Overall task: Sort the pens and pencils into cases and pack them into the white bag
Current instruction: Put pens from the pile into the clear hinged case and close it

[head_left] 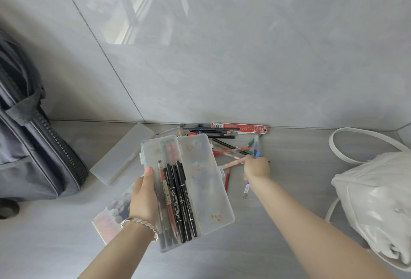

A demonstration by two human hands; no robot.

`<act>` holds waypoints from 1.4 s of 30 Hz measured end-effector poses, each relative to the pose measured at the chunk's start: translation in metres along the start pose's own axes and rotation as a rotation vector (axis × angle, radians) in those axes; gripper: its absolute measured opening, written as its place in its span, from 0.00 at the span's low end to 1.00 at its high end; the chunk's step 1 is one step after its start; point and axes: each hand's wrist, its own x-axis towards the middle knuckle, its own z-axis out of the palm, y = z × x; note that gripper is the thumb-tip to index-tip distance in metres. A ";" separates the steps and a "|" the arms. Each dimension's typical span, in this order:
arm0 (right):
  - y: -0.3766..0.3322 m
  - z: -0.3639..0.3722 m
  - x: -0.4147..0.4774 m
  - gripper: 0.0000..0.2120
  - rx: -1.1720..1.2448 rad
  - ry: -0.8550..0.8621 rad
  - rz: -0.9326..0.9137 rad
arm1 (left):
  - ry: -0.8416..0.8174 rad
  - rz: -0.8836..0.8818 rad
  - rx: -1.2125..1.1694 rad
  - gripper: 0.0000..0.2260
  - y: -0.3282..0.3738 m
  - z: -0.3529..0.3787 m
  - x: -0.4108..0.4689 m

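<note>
My left hand (143, 196) grips an open clear plastic pencil case (200, 180) above the counter, its lid folded out to the right. Inside lie several black markers (181, 201) and a red pen (168, 198). My right hand (256, 167) reaches into the loose pile of pens and pencils (224, 143) by the wall and holds a blue pen (256, 148) upright in curled fingers. The white bag (375, 203) sits at the right with its strap looped behind it.
A second frosted case (120, 156) lies shut to the left of the pile. A red flat packet (240, 128) rests against the wall. A dark grey backpack (33, 152) stands at the far left. A patterned pink case (113, 214) lies under my left wrist.
</note>
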 end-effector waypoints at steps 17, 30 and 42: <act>-0.034 -0.035 -0.066 0.17 -0.012 -0.138 -0.470 | -0.131 -0.016 -0.011 0.16 -0.009 0.007 0.000; -0.011 -0.014 -0.179 0.18 -0.436 -0.385 -0.746 | -0.196 -0.234 -0.249 0.15 -0.011 0.033 -0.005; -0.013 -0.025 -0.181 0.10 -0.981 -0.041 -1.152 | -0.214 -0.178 -0.341 0.33 0.001 0.038 -0.012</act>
